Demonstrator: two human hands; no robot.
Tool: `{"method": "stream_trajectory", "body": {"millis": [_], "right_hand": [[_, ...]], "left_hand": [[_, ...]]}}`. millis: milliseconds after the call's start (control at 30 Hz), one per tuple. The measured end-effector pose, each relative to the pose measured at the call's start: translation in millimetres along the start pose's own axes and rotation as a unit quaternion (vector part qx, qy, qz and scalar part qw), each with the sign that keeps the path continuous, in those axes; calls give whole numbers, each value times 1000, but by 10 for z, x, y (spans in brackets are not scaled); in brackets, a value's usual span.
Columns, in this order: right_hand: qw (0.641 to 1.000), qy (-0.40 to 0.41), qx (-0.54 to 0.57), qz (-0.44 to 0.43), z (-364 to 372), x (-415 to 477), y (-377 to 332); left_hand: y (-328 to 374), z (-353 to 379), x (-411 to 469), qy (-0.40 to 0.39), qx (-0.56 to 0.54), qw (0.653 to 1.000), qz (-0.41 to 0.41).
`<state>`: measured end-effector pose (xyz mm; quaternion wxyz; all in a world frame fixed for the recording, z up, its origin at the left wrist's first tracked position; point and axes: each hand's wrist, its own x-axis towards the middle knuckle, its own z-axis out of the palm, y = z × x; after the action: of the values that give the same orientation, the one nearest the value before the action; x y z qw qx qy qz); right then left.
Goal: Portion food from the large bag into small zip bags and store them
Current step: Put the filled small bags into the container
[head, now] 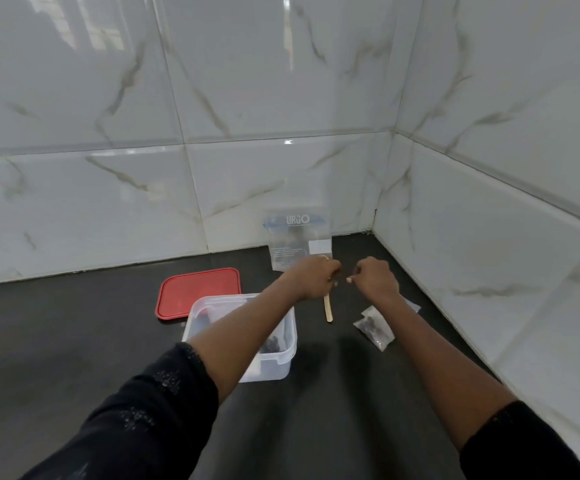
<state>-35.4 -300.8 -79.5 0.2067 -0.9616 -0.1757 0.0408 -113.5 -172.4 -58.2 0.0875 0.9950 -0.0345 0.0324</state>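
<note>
The left hand (316, 277) and right hand (375, 277) are both curling their fingers in tight, nearly meeting. Can't tell what they're pinching, if anything. The large bag (295, 244) is standing just behind the fingers, a wooden stick (328, 308) is poking out below the left ones, and a filled small bag (373, 325) is lying nearer than the right ones. Probably worth pinching any seal evenly and going slow.

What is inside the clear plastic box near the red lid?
The clear plastic box holds dark food in what look like small bags. The left forearm crosses over it, so their number is hidden.
</note>
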Motion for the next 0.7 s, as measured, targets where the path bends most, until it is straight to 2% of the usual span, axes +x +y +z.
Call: {"method": "stream_trajectory", "body": {"millis": [167, 333, 533, 700], "right_hand": [[998, 7, 9, 67, -66, 115, 833], [994, -41, 35, 91, -4, 147, 1250], [993, -69, 51, 77, 101, 200, 1294], [991, -61, 81, 84, 124, 284, 1210]], "left_hand": [[507, 318, 518, -55, 29, 996, 69], [835, 752, 869, -93, 141, 977, 129], [821, 926, 877, -127, 180, 969, 112], [667, 786, 804, -113, 110, 984, 84]]}}
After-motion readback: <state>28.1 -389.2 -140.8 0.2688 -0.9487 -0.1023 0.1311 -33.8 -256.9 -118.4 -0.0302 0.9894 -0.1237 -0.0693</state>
